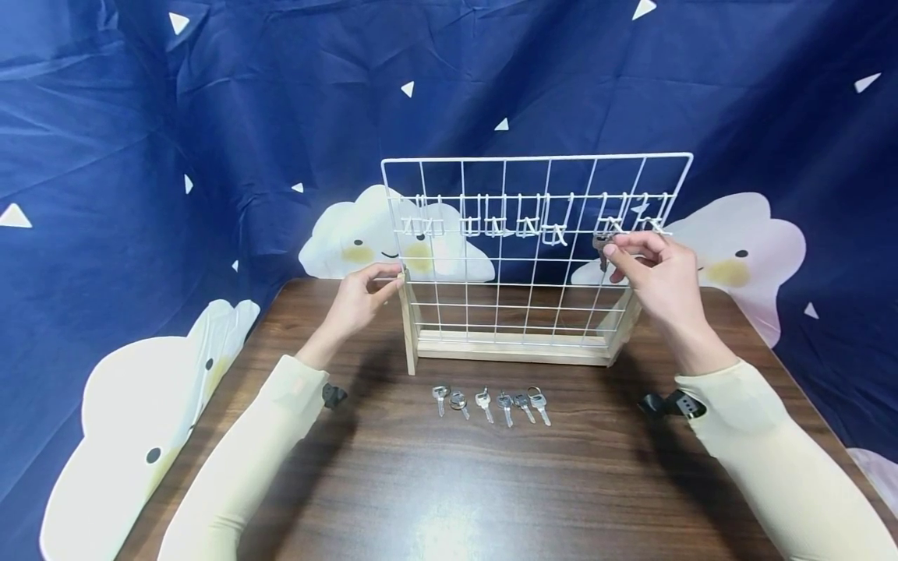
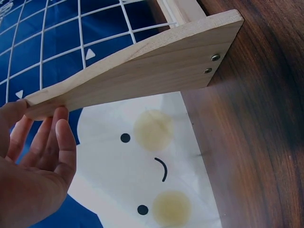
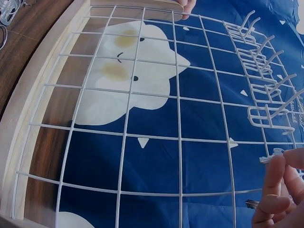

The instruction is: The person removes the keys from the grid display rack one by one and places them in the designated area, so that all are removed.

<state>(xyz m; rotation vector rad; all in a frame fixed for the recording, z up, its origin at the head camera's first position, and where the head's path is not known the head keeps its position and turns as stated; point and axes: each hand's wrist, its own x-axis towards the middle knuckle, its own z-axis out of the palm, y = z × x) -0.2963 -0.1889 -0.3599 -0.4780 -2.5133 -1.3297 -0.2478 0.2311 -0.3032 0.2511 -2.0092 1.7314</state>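
Note:
A white wire grid rack (image 1: 498, 282) with wooden side pieces and a wooden base bar stands upright on the table. My left hand (image 1: 358, 302) grips the top end of its left wooden side piece (image 2: 137, 71), thumb on one face and fingers on the other. My right hand (image 1: 662, 276) pinches a key (image 1: 602, 243) between thumb and fingers, in front of the grid just below a hook (image 1: 614, 224) toward the right. In the right wrist view the fingers partly hide that key. Several white hooks (image 3: 273, 114) hang in a row along the upper grid.
Several keys with rings (image 1: 484, 399) lie in a row on the brown wooden table (image 1: 365, 475), in front of the rack's base. Behind the rack hangs a blue cloth (image 1: 295, 101) with white clouds and triangles.

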